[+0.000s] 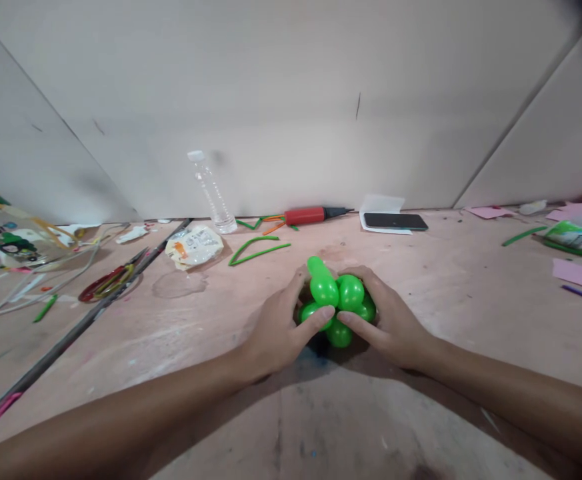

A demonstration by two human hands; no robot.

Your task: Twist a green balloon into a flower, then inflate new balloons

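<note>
Resting on the pink surface, centre: green balloon cluster, several twisted bubbles, one stub pointing up. Left hand and right hand flank it, each grip closed on its sides. Behind, well apart: red hand pump, black phone, clear bottle. Far left: scissors.

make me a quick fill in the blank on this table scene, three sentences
1. The shiny green twisted balloon cluster is clasped by ____ hands, the left hand and the right hand.
2. The hand pump with the black nozzle, by the wall, has a ____ body.
3. The flat black phone lies to the ____ of that pump.

Missing words: two; red; right
</note>
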